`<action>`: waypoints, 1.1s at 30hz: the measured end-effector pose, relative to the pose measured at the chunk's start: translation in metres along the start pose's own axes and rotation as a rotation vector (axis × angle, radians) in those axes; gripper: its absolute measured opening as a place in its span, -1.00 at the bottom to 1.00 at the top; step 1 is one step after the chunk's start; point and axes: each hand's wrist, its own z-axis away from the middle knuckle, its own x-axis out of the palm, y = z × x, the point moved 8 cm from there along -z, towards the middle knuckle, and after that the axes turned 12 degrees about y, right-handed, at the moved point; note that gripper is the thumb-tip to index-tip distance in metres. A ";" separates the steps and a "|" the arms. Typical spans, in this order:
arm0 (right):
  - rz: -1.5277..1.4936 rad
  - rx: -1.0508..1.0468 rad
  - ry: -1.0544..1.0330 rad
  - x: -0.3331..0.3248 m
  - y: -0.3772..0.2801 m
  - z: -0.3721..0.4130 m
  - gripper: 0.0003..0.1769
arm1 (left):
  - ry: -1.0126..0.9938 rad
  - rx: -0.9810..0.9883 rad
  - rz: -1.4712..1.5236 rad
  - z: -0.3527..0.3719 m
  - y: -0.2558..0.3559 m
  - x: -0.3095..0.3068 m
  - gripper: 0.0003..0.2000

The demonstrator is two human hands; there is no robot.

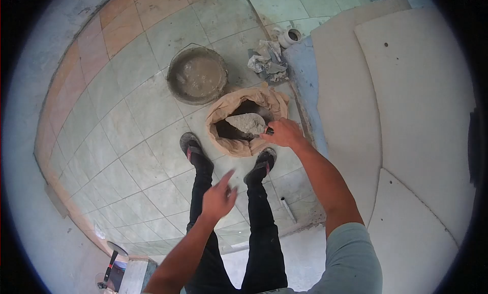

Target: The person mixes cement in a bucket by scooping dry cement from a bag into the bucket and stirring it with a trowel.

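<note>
My right hand grips the dark handle of a trowel, whose blade carries a heap of grey powder over the mouth of a paper sack. The brown sack stands on the floor just beyond my feet, its top rolled back and its inside dark. Nothing is in my left hand, which hangs above my legs with the fingers apart, slightly blurred. A bucket with a wire handle stands behind the sack to the left, holding murky grey-brown liquid.
Crumpled paper scraps and a white pipe fitting lie behind the sack. A short tube lies on the tiled floor near my right leg. Large pale slabs rise at right. Tools sit at lower left.
</note>
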 end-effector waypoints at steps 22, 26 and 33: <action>-0.044 -0.001 0.047 -0.004 -0.003 0.014 -0.53 | -0.044 0.102 -0.440 -0.146 0.053 0.042 -0.39; -0.057 -0.002 0.069 -0.010 -0.007 0.019 -0.52 | -0.086 0.169 -0.479 -0.152 0.049 0.038 -0.50; -0.048 0.035 0.029 -0.002 0.006 0.025 -0.51 | 0.049 0.217 -0.111 -0.118 0.035 0.017 -0.63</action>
